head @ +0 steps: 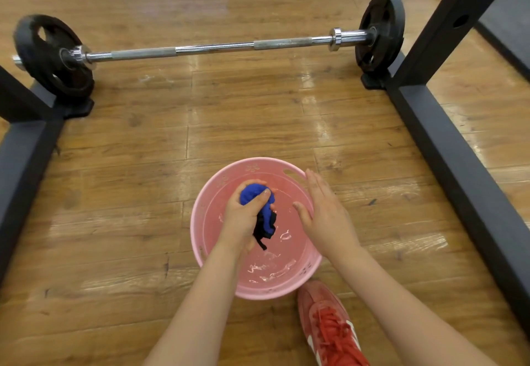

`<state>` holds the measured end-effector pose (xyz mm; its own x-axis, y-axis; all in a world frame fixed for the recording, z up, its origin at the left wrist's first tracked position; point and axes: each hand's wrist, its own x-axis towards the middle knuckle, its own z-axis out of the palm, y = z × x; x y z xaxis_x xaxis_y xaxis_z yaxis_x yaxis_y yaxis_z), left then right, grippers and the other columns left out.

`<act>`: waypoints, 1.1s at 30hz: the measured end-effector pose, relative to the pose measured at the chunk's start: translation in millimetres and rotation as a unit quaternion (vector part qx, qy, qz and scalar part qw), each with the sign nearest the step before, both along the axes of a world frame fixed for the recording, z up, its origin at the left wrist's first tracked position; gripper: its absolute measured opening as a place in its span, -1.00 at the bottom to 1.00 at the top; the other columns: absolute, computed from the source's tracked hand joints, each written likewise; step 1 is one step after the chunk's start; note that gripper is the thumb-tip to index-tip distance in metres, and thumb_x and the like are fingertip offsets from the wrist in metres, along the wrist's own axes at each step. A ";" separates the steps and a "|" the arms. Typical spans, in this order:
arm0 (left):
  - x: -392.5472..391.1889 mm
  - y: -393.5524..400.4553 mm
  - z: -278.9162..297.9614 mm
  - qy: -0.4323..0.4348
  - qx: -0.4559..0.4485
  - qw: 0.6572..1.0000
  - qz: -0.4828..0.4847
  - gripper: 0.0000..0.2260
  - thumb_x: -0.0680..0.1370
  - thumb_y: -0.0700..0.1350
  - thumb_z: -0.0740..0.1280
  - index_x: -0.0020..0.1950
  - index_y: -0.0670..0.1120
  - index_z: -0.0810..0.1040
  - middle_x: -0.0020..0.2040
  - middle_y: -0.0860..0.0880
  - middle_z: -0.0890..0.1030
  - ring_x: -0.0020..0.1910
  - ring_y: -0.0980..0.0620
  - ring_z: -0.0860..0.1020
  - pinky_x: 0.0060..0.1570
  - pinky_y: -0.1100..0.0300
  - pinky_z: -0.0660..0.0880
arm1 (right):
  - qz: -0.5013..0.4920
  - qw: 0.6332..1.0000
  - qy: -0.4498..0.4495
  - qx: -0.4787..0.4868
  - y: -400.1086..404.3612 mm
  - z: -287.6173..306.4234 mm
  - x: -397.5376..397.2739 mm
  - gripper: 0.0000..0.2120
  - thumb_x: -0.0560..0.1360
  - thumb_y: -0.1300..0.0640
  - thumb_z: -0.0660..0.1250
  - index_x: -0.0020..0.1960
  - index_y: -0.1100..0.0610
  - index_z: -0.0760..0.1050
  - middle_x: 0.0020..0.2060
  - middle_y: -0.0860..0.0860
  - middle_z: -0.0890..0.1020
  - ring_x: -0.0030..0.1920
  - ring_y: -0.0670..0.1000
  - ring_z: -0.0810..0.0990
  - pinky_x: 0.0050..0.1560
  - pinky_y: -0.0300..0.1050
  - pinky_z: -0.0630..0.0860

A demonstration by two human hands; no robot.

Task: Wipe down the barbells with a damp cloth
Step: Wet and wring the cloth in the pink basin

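Over the pink basin (pixel 198 222) I see the left hand (pixel 243 216) squeezing the blue cloth (pixel 259 208), while the right hand (pixel 324 213) lies flat-fingered along its right rim. Beyond the basin, across open wooden floor (pixel 243 125), the barbell (pixel 212 48) spans between the black rack rails (pixel 447 159).

Bright, even light; white glare streaks on the glossy wooden floor (pixel 258 125); wide-angle bowing at edges.

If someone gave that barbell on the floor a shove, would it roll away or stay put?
It would probably stay put. The barbell has round black plates that could roll, but each plate seems to sit against a dark block on the floor. It also looks heavy for a casual push: a steel bar with thick plates at both ends.
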<state>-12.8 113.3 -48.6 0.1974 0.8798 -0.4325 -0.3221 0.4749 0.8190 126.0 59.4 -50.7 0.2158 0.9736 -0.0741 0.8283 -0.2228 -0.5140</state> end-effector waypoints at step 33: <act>1.8 -4.0 -1.4 0.067 0.040 0.992 -0.101 -0.69 0.53 -0.39 0.29 0.15 -0.02 0.47 0.02 -0.06 0.62 -0.13 0.04 0.62 -0.08 0.13 0.58 | -0.005 1.000 0.025 -0.004 1.3 3.1 -0.3 -0.37 0.60 -0.06 0.15 0.56 0.07 -0.03 0.53 -0.02 0.09 0.52 -0.07 0.03 0.42 -0.18 0.08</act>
<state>-10.9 109.3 -50.0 0.3192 0.8603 -0.3975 -0.1118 0.4507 0.8856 125.7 60.7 -47.6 0.2218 0.9706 -0.0933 0.7987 -0.2357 -0.5536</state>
